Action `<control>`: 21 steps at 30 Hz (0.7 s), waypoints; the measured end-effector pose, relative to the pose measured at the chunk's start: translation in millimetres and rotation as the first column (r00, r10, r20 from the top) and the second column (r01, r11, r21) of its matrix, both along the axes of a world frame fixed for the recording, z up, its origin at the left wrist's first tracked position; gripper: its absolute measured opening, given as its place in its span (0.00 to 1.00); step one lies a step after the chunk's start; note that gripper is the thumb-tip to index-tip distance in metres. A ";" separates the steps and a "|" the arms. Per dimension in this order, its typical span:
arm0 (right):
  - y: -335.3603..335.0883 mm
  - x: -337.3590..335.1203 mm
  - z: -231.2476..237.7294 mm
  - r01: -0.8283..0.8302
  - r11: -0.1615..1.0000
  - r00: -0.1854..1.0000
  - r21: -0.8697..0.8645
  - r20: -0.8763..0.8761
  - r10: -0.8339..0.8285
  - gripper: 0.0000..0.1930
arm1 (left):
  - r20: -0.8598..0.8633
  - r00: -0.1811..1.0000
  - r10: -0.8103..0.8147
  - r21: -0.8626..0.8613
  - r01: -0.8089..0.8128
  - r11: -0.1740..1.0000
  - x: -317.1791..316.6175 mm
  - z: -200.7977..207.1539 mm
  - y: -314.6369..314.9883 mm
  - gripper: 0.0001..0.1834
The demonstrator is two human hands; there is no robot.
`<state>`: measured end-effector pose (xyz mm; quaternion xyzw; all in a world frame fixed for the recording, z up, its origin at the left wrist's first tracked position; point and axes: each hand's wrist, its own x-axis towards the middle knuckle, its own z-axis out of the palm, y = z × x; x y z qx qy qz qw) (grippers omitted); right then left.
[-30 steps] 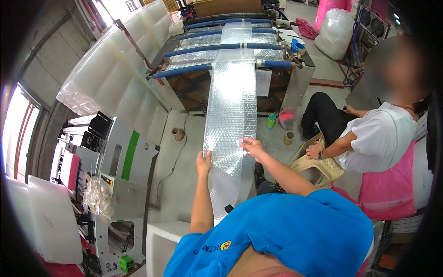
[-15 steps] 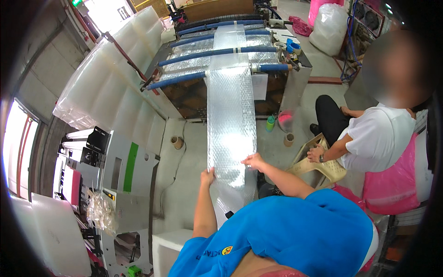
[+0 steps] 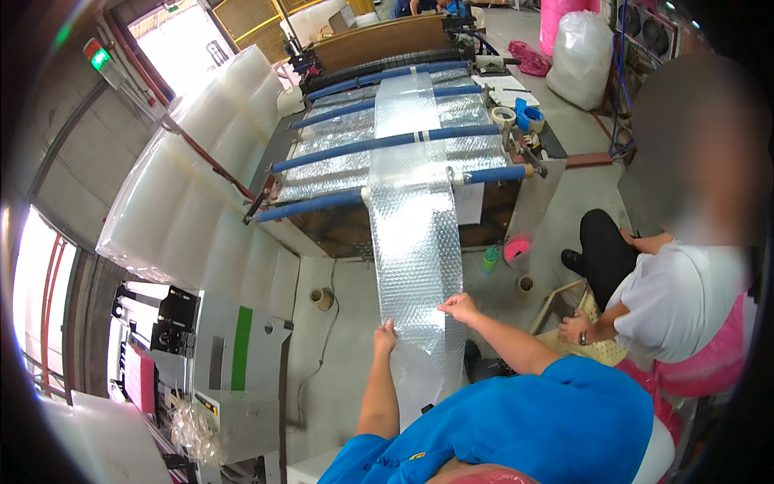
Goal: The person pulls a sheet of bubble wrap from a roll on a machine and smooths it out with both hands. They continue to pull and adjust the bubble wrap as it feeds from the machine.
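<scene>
Head view: a long, glossy strip of silvery clear bubble film (image 3: 409, 262), its surface dimpled, runs down the middle of the frame from slim blue cylindrical rollers (image 3: 322, 159) at upper centre. The left hand (image 3: 386, 339) has its fingers clamped on the strip's left edge; the right hand (image 3: 460, 307), slightly higher in the frame, has its fingers pinched on the strip's right side. At upper right of centre, a ring-shaped blue tape roll (image 3: 532, 123) sits on a dark, flat worktop (image 3: 553, 143). On the smooth grey floor (image 3: 343, 371), a short brown cardboard tube (image 3: 321, 298) stands left of the strip and a green cylindrical bottle (image 3: 490, 259) right of it
</scene>
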<state>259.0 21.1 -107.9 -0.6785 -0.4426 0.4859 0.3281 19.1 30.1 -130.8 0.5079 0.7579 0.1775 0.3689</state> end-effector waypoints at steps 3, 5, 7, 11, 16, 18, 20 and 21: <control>28.2 10.0 2.8 -0.084 0.996 0.991 0.029 0.104 0.081 0.13 | -0.023 0.998 0.055 0.122 -0.052 0.991 13.3 5.8 28.4 0.26; 47.3 18.1 5.0 -0.109 0.985 0.979 0.133 0.188 0.083 0.13 | -0.026 0.996 0.083 0.196 -0.076 0.978 22.5 15.6 45.3 0.25; 65.2 25.7 3.0 -0.102 0.960 0.970 0.260 0.238 0.039 0.14 | -0.033 0.995 0.092 0.238 -0.082 0.968 34.6 33.1 63.0 0.26; 92.2 37.1 19.5 -0.104 0.967 0.995 0.231 0.019 0.102 0.13 | 0.095 0.990 0.105 0.296 -0.128 0.947 42.6 43.6 82.5 0.27; 67.8 36.1 1.8 -0.091 0.968 0.973 0.233 -0.188 0.136 0.12 | 0.209 0.976 0.062 0.182 -0.101 0.978 28.7 10.3 72.7 0.32; 50.0 31.8 -5.6 -0.218 0.973 0.965 0.070 -0.137 0.226 0.15 | 0.167 0.985 0.038 0.093 -0.054 0.994 21.0 12.9 62.3 0.34; 28.9 25.0 -4.5 -0.263 0.964 0.958 -0.029 -0.125 0.258 0.16 | 0.152 0.988 0.013 0.074 -0.025 0.997 17.5 14.9 48.0 0.36; 18.3 21.5 -5.8 -0.277 0.960 0.956 -0.044 -0.118 0.270 0.17 | 0.155 0.988 -0.002 0.103 -0.014 0.995 18.2 16.3 40.3 0.37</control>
